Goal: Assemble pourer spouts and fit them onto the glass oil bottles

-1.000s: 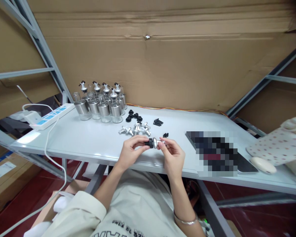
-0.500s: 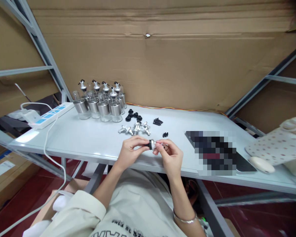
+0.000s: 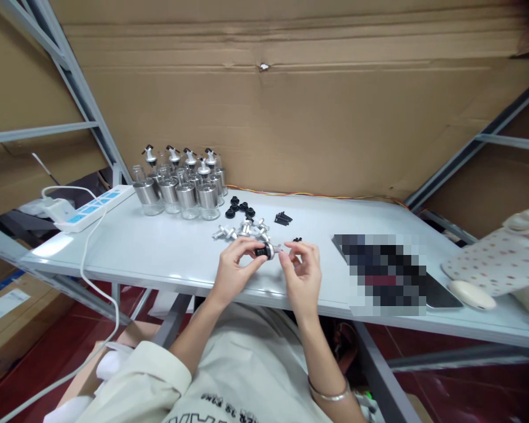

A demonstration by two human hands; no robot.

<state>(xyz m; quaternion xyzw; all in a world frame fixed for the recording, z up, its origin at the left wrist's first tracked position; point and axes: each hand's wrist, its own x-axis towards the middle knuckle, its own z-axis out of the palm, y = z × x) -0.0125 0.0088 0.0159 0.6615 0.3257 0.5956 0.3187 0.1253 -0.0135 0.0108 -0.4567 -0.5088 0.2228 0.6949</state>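
Observation:
My left hand pinches a pour spout by its black ribbed stopper, between thumb and fingertips. The spout has a silver collar, and its narrow tip points right. Beside that tip is my right hand, fingers curved with a gap between thumb and index finger; nothing shows in it. Just beyond the hands lie several silver spout pieces. Black ribbed stoppers are grouped behind those. To the right are thin black sticks and small black caps, the caps partly hidden by my right hand.
Glass bottles with steel bands stand at the back left, some fitted with spouts. A power strip with a white cable is at the left edge. On the right are a blurred-out flat device, a cream oval object and a spotted container.
My right fingers have parted and come away from the spout tip. The spout in my left hand has tilted and shifted slightly, showing more of its black stopper.

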